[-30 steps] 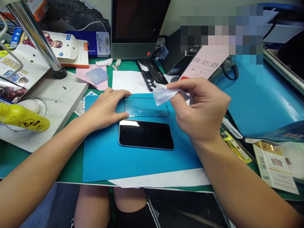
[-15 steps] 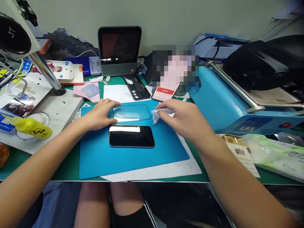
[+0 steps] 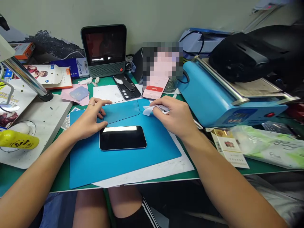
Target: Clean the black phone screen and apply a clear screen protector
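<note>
My left hand (image 3: 93, 117) grips a clear screen glass with a thin dark border (image 3: 122, 112) by its left edge, thumb at the near corner and fingers at the far one. The glass is tilted over the blue mat (image 3: 123, 164). A crumpled white wipe (image 3: 148, 110) is pinched in my right hand (image 3: 174, 114), just right of the glass. Directly below the glass, a phone with a dark screen (image 3: 123, 139) lies face up on the mat; a strip of light reflects along its top edge.
Behind the mat lie a black phone back cover (image 3: 127, 88) and a lit phone (image 3: 154, 90), partly pixelated. A smart display (image 3: 104, 50) stands at the back. A blue machine (image 3: 213, 95) fills the right. On the left are a yellow bottle (image 3: 20, 139) and a metal stand pole (image 3: 29, 77).
The view has shifted to the right. The left edge of the glass is now held and the pane sits tilted; the white streaks on it no longer show. My right hand still holds the wipe.
</note>
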Action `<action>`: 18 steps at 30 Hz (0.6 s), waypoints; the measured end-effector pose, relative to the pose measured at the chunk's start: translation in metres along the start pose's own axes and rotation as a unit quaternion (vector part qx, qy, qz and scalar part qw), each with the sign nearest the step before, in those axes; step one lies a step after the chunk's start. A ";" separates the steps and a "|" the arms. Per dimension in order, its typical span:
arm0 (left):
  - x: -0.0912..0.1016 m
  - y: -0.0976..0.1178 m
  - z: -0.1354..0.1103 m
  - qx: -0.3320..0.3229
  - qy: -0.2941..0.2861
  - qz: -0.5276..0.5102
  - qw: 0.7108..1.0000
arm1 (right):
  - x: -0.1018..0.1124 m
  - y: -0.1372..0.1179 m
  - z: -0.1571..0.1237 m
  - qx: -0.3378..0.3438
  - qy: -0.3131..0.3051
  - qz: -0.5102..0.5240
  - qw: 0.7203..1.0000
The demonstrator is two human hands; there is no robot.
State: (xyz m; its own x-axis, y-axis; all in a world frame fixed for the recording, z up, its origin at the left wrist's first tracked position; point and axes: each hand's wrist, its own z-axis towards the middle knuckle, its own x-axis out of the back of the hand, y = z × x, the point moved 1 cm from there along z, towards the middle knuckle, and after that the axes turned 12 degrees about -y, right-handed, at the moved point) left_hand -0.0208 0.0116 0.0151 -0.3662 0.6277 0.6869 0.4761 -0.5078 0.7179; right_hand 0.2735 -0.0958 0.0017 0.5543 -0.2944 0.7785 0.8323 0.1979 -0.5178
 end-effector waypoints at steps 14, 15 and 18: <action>0.018 0.003 -0.006 0.118 0.182 -0.403 0.889 | 0.002 -0.013 -0.007 -0.001 0.178 0.009 0.984; 0.018 0.003 -0.006 0.123 0.194 -0.405 0.885 | 0.001 -0.014 -0.009 0.001 0.182 0.003 0.983; 0.016 0.005 -0.007 0.130 0.197 -0.418 0.878 | -0.001 -0.019 -0.012 0.003 0.161 -0.008 0.987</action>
State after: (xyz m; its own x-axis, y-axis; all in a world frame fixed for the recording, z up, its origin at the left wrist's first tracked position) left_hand -0.0299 0.0146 0.0306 -0.8975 0.4388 -0.0439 0.0580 0.2161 0.9746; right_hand 0.2573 -0.1104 0.0068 0.5138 -0.5794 0.6327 0.8412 0.1956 -0.5040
